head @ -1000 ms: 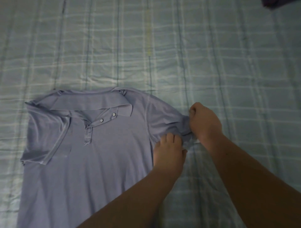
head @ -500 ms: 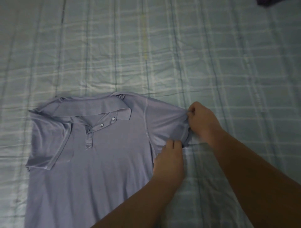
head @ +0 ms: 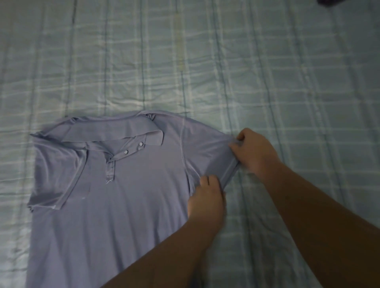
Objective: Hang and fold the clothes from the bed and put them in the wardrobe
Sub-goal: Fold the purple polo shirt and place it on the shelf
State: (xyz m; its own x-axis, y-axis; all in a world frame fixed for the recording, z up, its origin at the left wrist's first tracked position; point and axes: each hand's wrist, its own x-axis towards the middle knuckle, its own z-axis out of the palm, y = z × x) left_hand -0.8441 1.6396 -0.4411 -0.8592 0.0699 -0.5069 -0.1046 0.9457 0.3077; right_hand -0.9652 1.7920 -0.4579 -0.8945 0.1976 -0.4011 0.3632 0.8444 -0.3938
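Polo shirt [head: 131, 195], sleeve [head: 207, 152] pinched by right hand [head: 255, 152]

A pale blue-violet polo shirt [head: 127, 205] lies front up on a bed [head: 205, 61] covered with a light green checked sheet. Its collar [head: 115, 129] points away from the camera. The placket lies open, and two buttons [head: 140, 144] show on it. The sleeve [head: 55, 178] at the picture's left lies flat against the body of the shirt. The right hand [head: 255, 152] pinches the hem of the other sleeve [head: 207, 152], holding that sleeve stretched out sideways. The left hand [head: 206, 197] rests on the shirt by the underarm seam, fingers pointing forward, just beside the held sleeve. Something dark [head: 331, 2] shows at the top right edge, too cropped to identify.
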